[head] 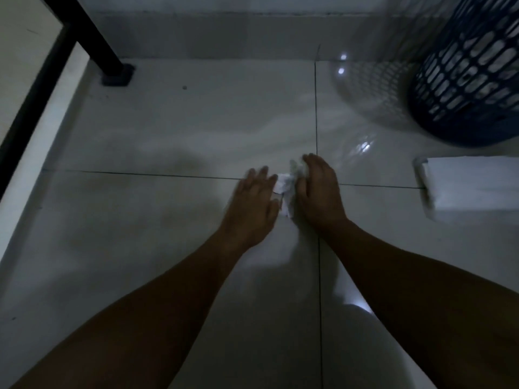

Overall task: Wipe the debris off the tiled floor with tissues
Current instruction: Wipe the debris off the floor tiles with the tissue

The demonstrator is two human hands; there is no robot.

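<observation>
Right at frame centre, near where the grout lines cross, a crumpled white tissue [286, 189] lies on the tiled floor [168, 130], pinned between both hands. Left hand [254, 204] lies flat, fingers spread, its edge on the tissue; right hand [317, 189] curls over the wad's top. At right a white tissue pack [471, 186] sits well apart, a blue slatted basket [471, 80] above it. Upper left, a black furniture leg [109, 51].
</observation>
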